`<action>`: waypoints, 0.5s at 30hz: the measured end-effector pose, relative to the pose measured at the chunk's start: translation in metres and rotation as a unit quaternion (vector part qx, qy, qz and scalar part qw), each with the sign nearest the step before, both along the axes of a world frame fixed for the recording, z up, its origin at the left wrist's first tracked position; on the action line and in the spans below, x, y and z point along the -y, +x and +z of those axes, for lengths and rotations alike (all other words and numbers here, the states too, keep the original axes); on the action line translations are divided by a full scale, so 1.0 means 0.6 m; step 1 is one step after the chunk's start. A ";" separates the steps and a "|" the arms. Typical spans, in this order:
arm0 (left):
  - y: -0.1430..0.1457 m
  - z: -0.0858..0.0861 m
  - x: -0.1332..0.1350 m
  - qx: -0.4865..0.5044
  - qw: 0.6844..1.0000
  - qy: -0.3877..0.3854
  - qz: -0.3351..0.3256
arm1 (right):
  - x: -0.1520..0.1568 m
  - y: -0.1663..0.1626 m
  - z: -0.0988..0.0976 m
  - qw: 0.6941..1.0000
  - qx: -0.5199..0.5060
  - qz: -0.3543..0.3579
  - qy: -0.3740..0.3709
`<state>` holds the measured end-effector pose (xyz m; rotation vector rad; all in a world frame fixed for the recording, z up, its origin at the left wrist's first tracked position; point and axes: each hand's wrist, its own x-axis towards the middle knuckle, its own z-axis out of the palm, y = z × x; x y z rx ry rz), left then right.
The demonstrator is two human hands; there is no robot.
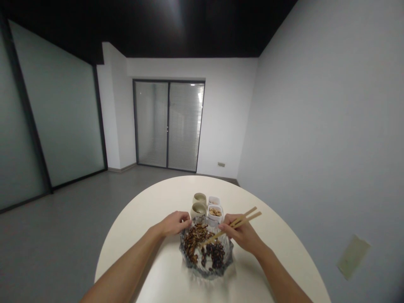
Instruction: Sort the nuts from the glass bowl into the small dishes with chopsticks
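Note:
A glass bowl [229,256] with a scalloped rim stands on the round white table [151,214], filled with dark brown seeds or beans. My right hand [243,235] is closed on a pair of wooden chopsticks [235,225], whose tips reach down into the bowl's contents. My left hand [174,223] rests at the bowl's far left rim with its fingers curled against the glass. Just behind the bowl stand two round cups [198,207] and two small square white dishes [215,212], the nearer dish holding pale nuts.
The table's curved edge drops off on the left toward grey floor. A white wall runs close along the right. Glass partitions and a sliding door with blinds [168,126] close off the back of the room.

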<state>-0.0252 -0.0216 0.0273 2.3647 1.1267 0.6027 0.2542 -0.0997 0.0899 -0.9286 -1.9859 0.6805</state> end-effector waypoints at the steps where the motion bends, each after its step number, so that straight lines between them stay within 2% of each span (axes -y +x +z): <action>1: 0.000 -0.001 -0.001 0.000 1.000 -0.001 0.000 | 0.000 0.002 0.002 1.000 -0.001 -0.005 0.004; 8: -0.001 -0.002 -0.002 -0.008 1.000 0.004 0.006 | -0.009 0.008 0.009 0.995 -0.046 -0.077 0.053; 15: 0.000 0.001 -0.001 -0.001 1.000 -0.008 0.005 | -0.044 -0.007 0.030 0.983 -0.079 -0.132 0.103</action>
